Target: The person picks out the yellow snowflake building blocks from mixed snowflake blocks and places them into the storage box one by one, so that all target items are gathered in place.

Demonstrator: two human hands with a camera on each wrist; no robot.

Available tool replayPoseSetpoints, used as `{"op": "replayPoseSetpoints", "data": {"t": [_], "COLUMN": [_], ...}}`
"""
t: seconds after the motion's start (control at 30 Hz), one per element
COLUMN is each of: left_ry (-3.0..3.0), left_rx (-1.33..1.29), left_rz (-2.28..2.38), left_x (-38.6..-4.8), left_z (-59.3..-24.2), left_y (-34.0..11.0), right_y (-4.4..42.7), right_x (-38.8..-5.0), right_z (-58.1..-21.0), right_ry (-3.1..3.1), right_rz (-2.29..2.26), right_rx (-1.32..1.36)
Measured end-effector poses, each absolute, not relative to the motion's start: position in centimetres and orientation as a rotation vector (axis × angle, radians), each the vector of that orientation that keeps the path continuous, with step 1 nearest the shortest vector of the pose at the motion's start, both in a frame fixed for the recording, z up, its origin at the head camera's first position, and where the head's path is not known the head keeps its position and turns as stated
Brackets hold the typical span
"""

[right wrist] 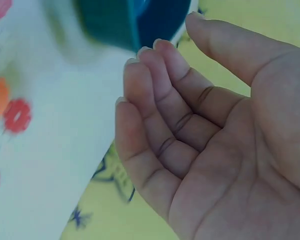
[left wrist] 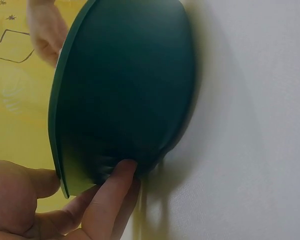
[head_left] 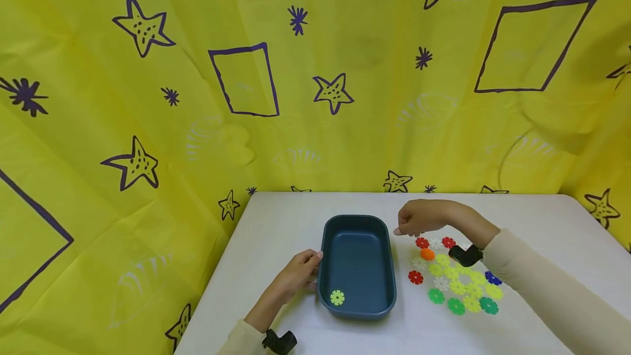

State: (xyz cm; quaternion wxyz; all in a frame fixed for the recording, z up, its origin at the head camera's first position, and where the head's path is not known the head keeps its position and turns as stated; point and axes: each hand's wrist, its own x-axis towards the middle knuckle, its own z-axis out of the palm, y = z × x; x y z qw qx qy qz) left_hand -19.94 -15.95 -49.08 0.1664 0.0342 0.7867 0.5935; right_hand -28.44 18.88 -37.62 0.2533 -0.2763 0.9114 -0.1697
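Observation:
A dark teal plastic tub [head_left: 358, 314] sits on the white table, with one pale yellow-green flower-shaped disc [head_left: 337, 297] on its floor near the front left corner. My left hand [head_left: 299, 273] grips the tub's left side; in the left wrist view the thumb [left wrist: 45, 182] is at the rim and the fingers [left wrist: 112, 197] lie against the outer wall. Just off the tub's far right corner hovers my right hand [head_left: 423, 217]. Its palm shows nothing held in the right wrist view, the fingers [right wrist: 140, 120] loosely bent and the thumb apart from them.
Right of the tub, flower discs in several colours lie spread out, among them yellow ones [head_left: 457, 287], a red one [head_left: 416, 277], an orange one [head_left: 428, 255] and a green one [head_left: 455, 306]. A yellow patterned curtain [head_left: 345, 141] hangs behind the table [head_left: 291, 218].

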Motion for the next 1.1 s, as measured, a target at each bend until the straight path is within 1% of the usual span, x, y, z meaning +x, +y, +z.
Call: {"op": "replayPoseSetpoints", "data": {"t": [0.3,0.53,0.77,1.1], "left_ry": [2.237,2.237,2.245,2.215], "left_rx": [0.114,0.100,0.090,0.096], "left_rz": [1.699,1.698,1.693,1.741], "left_x": [-19.9,-19.8,-19.9,-19.9], "left_z": [-49.0,-48.8,-49.0,-49.4], "left_y": [-16.0,-16.1,-16.1,-15.8], "right_y": [25.0,27.9,28.8,27.6], "right_x": [-27.7,-27.1,-26.6,-26.4], "right_z": [-39.4,-41.4,-43.2,-44.9], "right_ry": [2.412,2.455,2.507,2.600], "right_rz": [-0.563,-0.600,-0.619,-0.538], "right_rx": [-0.638,-0.555,-0.513,-0.472]}}
